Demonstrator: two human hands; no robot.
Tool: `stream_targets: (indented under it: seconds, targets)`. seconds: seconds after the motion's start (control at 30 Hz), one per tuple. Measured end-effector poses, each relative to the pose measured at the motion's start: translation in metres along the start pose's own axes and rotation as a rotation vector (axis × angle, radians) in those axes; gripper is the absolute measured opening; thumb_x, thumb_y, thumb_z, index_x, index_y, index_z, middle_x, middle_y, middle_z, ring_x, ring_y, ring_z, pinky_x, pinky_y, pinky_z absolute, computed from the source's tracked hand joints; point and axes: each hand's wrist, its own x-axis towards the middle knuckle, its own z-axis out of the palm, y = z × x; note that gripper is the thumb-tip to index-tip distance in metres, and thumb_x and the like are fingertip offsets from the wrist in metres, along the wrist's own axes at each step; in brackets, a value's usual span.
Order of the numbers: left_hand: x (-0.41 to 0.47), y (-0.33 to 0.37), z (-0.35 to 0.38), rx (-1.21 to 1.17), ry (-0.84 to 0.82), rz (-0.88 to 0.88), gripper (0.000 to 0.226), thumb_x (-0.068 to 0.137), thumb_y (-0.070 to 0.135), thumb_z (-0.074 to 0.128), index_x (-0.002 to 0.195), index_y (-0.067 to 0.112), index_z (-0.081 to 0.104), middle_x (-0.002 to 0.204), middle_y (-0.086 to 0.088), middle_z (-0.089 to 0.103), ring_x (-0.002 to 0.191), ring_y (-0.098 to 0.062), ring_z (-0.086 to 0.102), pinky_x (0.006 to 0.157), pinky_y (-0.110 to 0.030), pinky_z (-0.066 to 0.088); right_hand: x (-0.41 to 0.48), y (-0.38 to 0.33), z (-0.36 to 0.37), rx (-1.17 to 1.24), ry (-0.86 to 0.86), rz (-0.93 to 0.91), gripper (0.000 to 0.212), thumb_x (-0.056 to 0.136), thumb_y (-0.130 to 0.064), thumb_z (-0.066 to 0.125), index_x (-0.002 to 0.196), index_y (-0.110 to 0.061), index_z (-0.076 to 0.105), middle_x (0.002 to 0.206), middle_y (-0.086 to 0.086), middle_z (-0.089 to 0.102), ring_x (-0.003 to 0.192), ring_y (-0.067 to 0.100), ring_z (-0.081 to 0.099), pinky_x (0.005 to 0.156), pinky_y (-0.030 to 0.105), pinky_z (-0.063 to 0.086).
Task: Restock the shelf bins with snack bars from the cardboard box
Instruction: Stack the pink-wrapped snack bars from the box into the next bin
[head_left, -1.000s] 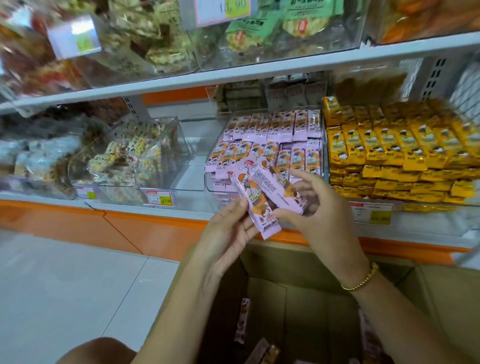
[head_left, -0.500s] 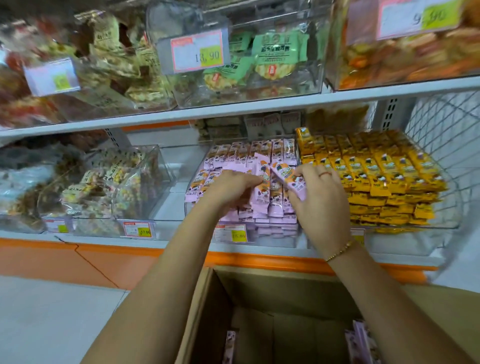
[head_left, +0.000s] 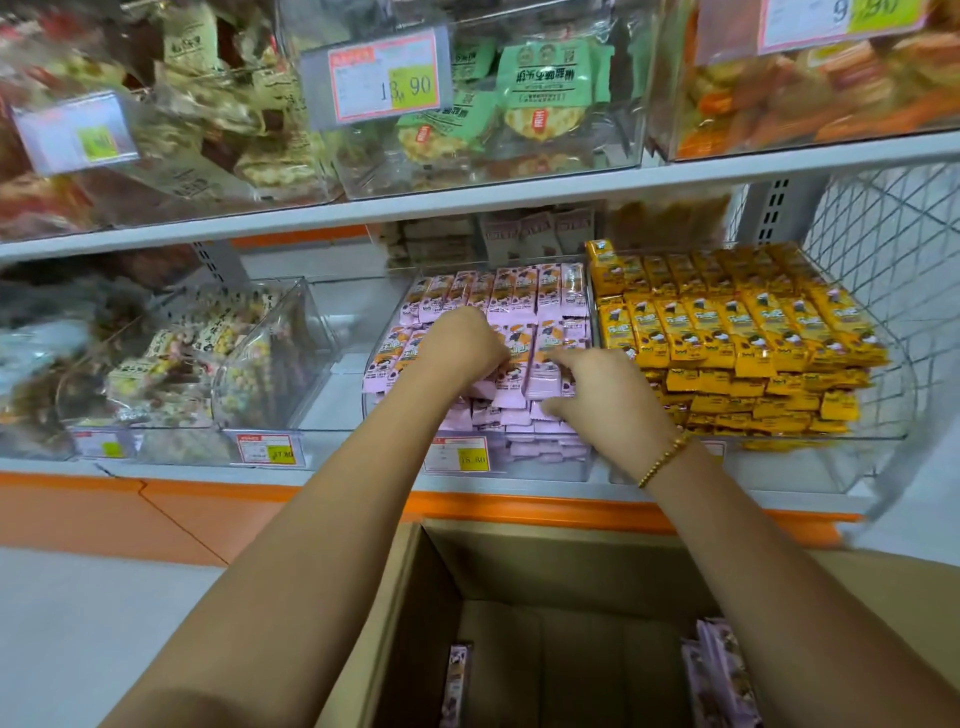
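Many pink bars (head_left: 500, 297) in clear bin (head_left: 543, 470)

A retail shop's snack aisle is shown. White shelf boards (head_left: 519, 200) are set in tiers above an orange base strip (head_left: 519, 506). Goods are sorted by kind into clear plastic bins (head_left: 311, 332), and printed price tags (head_left: 387, 80) are fixed to the fronts. Pink snack bars (head_left: 524, 291) and yellow snack bars (head_left: 727, 322) are laid in dense rows. A wire mesh panel (head_left: 883, 234) is fitted at the end. An open cardboard box (head_left: 410, 597) of stock is placed before the shelf.
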Motion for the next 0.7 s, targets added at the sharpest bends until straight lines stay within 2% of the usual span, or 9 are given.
stream_targets:
  seconds: [0.1, 0.17, 0.27, 0.33, 0.4, 0.5, 0.57, 0.6, 0.7]
  targets:
    - [-0.009, -0.008, 0.003, -0.098, 0.068, 0.084, 0.014, 0.086, 0.020, 0.065, 0.097, 0.011, 0.064, 0.097, -0.005, 0.068, 0.092, -0.023, 0.063, 0.078, -0.031, 0.050, -0.003, -0.001, 0.002, 0.065, -0.003, -0.035, 0.056, 0.092, -0.019, 0.061, 0.144, -0.019, 0.041, 0.116, 0.011, 0.066, 0.087, 0.020, 0.061, 0.085, 0.028, 0.049]
    - [-0.023, -0.014, 0.004, -0.167, 0.118, 0.150, 0.008, 0.087, 0.019, 0.065, 0.093, 0.013, 0.065, 0.094, -0.004, 0.069, 0.088, -0.021, 0.064, 0.078, -0.031, 0.051, -0.008, 0.003, 0.004, 0.121, 0.050, -0.049, 0.051, 0.092, -0.015, 0.059, 0.141, -0.016, 0.046, 0.106, 0.009, 0.068, 0.076, 0.018, 0.058, 0.080, 0.027, 0.049]
    - [-0.056, -0.029, 0.007, -0.288, 0.258, 0.241, 0.005, 0.085, 0.016, 0.063, 0.081, 0.013, 0.065, 0.083, -0.002, 0.069, 0.076, -0.016, 0.063, 0.070, -0.030, 0.051, -0.020, 0.007, 0.009, 0.254, 0.242, -0.130, 0.020, 0.085, -0.015, 0.067, 0.105, -0.010, 0.064, 0.090, 0.004, 0.064, 0.074, 0.014, 0.057, 0.070, 0.021, 0.045]
    - [-0.089, -0.043, 0.015, -0.371, 0.373, 0.230, 0.012, 0.085, 0.017, 0.063, 0.073, 0.015, 0.061, 0.076, 0.004, 0.065, 0.070, -0.007, 0.059, 0.062, -0.020, 0.046, -0.032, 0.009, 0.015, 0.359, 0.293, -0.227, 0.012, 0.081, -0.015, 0.072, 0.082, -0.014, 0.059, 0.079, -0.001, 0.057, 0.066, 0.008, 0.051, 0.062, 0.019, 0.043]
    - [-0.121, -0.066, 0.034, -0.432, 0.382, 0.149, 0.015, 0.085, 0.018, 0.064, 0.071, 0.016, 0.058, 0.070, 0.007, 0.062, 0.065, -0.002, 0.056, 0.058, -0.013, 0.040, -0.048, 0.010, 0.031, 0.432, 0.167, -0.316, 0.017, 0.078, -0.016, 0.074, 0.076, -0.015, 0.058, 0.072, -0.006, 0.054, 0.064, 0.004, 0.049, 0.059, 0.014, 0.041]
    - [-0.168, -0.110, 0.082, -0.364, 0.281, 0.010, 0.013, 0.084, 0.020, 0.066, 0.076, 0.022, 0.057, 0.075, 0.010, 0.062, 0.069, -0.007, 0.060, 0.063, -0.027, 0.046, -0.073, 0.016, 0.085, 0.433, -0.150, -0.360, 0.019, 0.076, -0.018, 0.077, 0.074, -0.019, 0.059, 0.066, -0.013, 0.050, 0.063, 0.002, 0.050, 0.059, 0.009, 0.036]
    - [-0.197, -0.135, 0.108, -0.299, 0.224, -0.112, 0.011, 0.085, 0.017, 0.067, 0.094, 0.018, 0.061, 0.093, 0.003, 0.063, 0.086, -0.021, 0.063, 0.068, -0.029, 0.045, -0.085, 0.024, 0.138, 0.409, -0.362, -0.306, 0.020, 0.076, -0.016, 0.078, 0.077, -0.022, 0.059, 0.069, -0.014, 0.049, 0.063, -0.001, 0.048, 0.062, 0.012, 0.036]
    - [-0.210, -0.147, 0.118, -0.246, 0.181, -0.187, 0.022, 0.087, 0.016, 0.066, 0.108, 0.015, 0.060, 0.106, -0.003, 0.062, 0.094, -0.026, 0.062, 0.069, -0.026, 0.041, -0.090, 0.029, 0.164, 0.389, -0.443, -0.278, 0.018, 0.077, -0.015, 0.077, 0.082, -0.020, 0.061, 0.073, -0.015, 0.049, 0.066, -0.002, 0.047, 0.066, 0.016, 0.038]
    - [-0.243, -0.176, 0.142, -0.131, 0.058, -0.370, 0.044, 0.089, 0.014, 0.063, 0.131, 0.013, 0.052, 0.132, -0.007, 0.051, 0.106, -0.027, 0.058, 0.071, -0.018, 0.031, -0.103, 0.042, 0.238, 0.278, -0.641, -0.203, 0.028, 0.079, -0.013, 0.075, 0.105, -0.016, 0.064, 0.094, -0.007, 0.057, 0.088, 0.007, 0.054, 0.082, 0.028, 0.046]
